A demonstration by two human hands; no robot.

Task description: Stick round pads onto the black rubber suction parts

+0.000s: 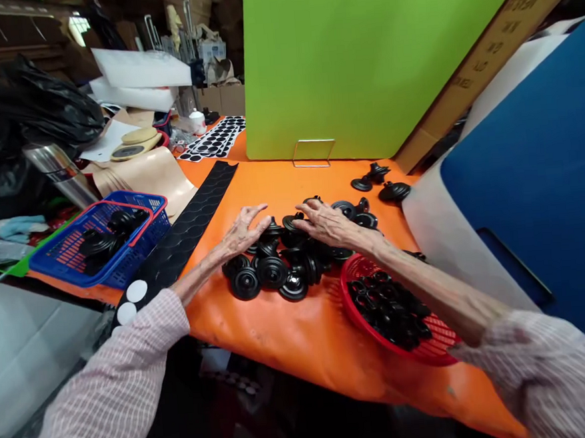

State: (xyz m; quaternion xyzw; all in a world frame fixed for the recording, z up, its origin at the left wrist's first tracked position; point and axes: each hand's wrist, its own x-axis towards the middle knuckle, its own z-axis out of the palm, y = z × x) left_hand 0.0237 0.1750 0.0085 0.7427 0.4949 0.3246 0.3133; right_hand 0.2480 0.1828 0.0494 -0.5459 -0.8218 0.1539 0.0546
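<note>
A heap of black, round, stepped discs (pixel 271 272), some with a knob-like stem, lies on the orange table cover (pixel 290 332). At the heap's left edge is my left hand (pixel 246 230), thumb and fingers apart, touching or just beside the nearest discs. My right hand (pixel 330 224) reaches over the far right part of the heap with its fingers stretched out over the discs. I see nothing gripped in either hand, though the right fingertips partly blend with the dark pieces. Below my right forearm sits a red basket (pixel 348 292) holding small black parts (pixel 389 309).
A blue basket (pixel 70 274) with more black discs stands left, beside a black strip (pixel 199 212) with circular cut lines. Several loose discs (pixel 395 192) lie at the back right. A green board (pixel 361 61) rises behind; a blue panel (pixel 533 162) borders the right.
</note>
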